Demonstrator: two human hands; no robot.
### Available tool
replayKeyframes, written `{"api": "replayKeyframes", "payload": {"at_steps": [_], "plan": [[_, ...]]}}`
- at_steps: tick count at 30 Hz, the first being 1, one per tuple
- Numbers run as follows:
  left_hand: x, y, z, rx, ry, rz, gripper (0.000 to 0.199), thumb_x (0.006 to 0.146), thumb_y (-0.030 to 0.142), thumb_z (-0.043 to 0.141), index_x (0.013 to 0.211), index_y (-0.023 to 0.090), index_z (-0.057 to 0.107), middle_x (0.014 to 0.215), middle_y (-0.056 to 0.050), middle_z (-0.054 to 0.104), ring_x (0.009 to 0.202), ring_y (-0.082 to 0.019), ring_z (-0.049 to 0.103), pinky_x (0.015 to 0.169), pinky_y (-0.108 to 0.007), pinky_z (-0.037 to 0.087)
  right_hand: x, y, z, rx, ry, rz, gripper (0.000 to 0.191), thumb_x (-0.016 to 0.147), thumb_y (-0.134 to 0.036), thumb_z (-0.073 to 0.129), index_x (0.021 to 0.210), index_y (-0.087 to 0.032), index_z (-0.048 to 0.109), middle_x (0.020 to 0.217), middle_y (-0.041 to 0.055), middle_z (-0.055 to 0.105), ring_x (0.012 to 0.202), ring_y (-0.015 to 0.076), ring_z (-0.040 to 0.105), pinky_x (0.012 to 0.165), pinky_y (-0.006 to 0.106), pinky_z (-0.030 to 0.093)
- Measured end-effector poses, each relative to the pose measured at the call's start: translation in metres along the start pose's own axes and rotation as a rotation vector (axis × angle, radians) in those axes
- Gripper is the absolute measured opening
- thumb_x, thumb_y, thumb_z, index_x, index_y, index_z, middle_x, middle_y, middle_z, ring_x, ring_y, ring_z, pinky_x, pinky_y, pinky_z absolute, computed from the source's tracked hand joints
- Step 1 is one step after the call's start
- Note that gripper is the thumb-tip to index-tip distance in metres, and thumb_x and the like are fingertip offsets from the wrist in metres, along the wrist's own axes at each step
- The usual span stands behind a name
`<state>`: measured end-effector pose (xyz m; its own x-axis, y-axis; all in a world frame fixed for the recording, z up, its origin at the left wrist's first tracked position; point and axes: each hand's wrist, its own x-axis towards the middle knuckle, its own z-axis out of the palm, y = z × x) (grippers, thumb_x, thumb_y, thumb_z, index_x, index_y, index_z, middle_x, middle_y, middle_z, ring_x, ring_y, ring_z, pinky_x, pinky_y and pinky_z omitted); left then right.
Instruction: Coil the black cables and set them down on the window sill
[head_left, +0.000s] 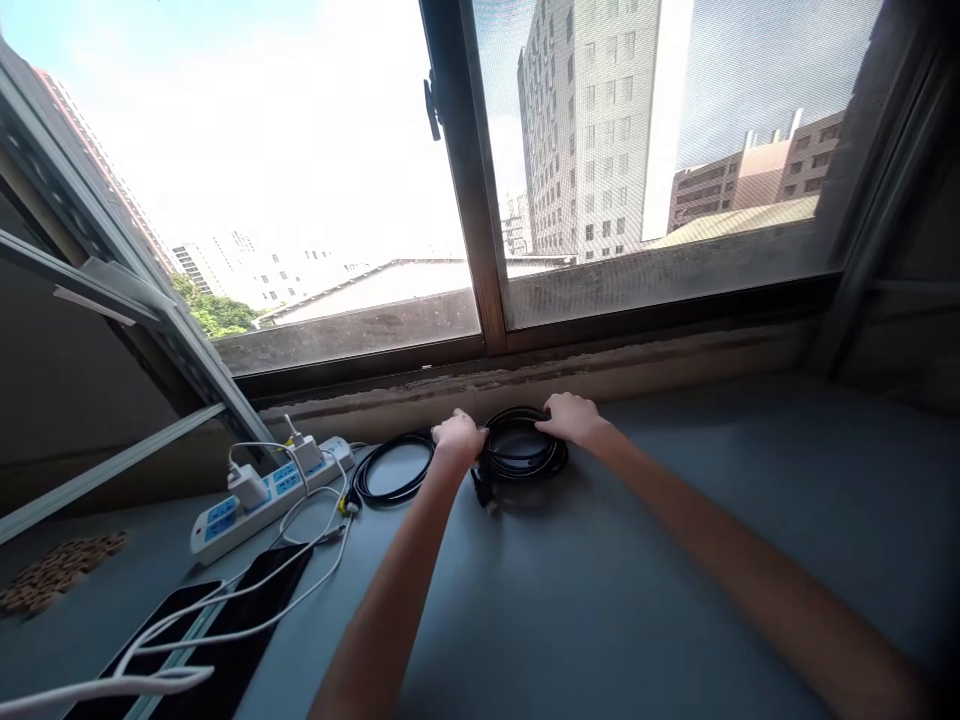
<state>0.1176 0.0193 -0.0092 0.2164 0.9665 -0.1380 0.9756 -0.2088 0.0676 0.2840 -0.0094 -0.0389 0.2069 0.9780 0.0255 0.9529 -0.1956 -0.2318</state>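
A thick coil of black cable (525, 466) lies on the grey-blue surface below the window, with a dark connector (484, 492) at its lower left. My left hand (459, 436) is at the coil's left edge, its fingers closed on the cable. On the other side, my right hand (571, 418) holds the coil's upper right edge, its fingers curled round it. To the left of my left hand lies a thinner loop of black cable (391, 498), its end beside a small yellow piece.
A white power strip (289, 485) with plugged-in white adapters stands at the left. White cables cross dark flat items (255, 600) at the lower left. A metal frame (187, 350) slopes down beside them. The window sill (645, 370) runs behind the coils.
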Motion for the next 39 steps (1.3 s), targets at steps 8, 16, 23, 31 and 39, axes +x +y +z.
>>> {"api": "replayKeyframes", "payload": {"at_steps": [8,16,23,31,39], "plan": [[-0.033,0.031,-0.008,0.011,-0.029,0.497,0.044,0.071,0.062,0.057,0.096,0.026,0.06,0.103,0.001,0.062,0.1,-0.023,0.055,0.08,-0.027,0.043,-0.01,-0.007,-0.014,-0.001,-0.079,0.075,0.017,0.093,-0.024,0.073,0.088,-0.009,0.065,0.076,0.0068,0.061,0.067,0.0227,0.062,0.069,0.03,0.051],[-0.035,0.047,0.015,0.173,-0.066,0.565,0.055,0.063,0.038,0.074,0.109,0.018,0.05,0.111,-0.007,0.059,0.101,-0.027,0.056,0.077,-0.03,0.046,-0.012,-0.004,-0.019,0.124,-0.122,0.08,0.041,0.105,-0.034,0.053,0.075,-0.011,0.068,0.05,0.0049,0.056,0.05,0.0211,0.061,0.061,0.026,0.049],[-0.036,0.049,0.015,0.196,-0.056,0.54,0.047,0.069,0.035,0.071,0.107,0.017,0.053,0.115,-0.01,0.058,0.104,-0.029,0.054,0.08,-0.032,0.046,-0.013,0.0,-0.025,0.218,-0.172,0.083,0.043,0.105,-0.032,0.051,0.07,-0.012,0.067,0.051,0.0058,0.057,0.052,0.0209,0.062,0.058,0.022,0.049],[-0.034,0.051,0.015,0.183,-0.052,0.501,0.038,0.071,0.041,0.069,0.101,0.021,0.057,0.107,-0.005,0.062,0.1,-0.027,0.057,0.077,-0.032,0.045,-0.014,0.003,-0.024,0.264,-0.14,0.044,0.017,0.096,-0.011,0.059,0.083,-0.012,0.07,0.057,0.0016,0.06,0.056,0.0187,0.063,0.057,0.019,0.049],[-0.034,0.05,0.014,0.2,-0.047,0.472,0.033,0.067,0.041,0.073,0.09,0.021,0.059,0.099,-0.005,0.064,0.093,-0.027,0.059,0.074,-0.031,0.044,-0.014,-0.002,-0.021,0.187,-0.089,0.053,0.004,0.096,-0.016,0.068,0.092,-0.015,0.069,0.061,0.0012,0.061,0.061,0.0195,0.063,0.064,0.022,0.05]]}}
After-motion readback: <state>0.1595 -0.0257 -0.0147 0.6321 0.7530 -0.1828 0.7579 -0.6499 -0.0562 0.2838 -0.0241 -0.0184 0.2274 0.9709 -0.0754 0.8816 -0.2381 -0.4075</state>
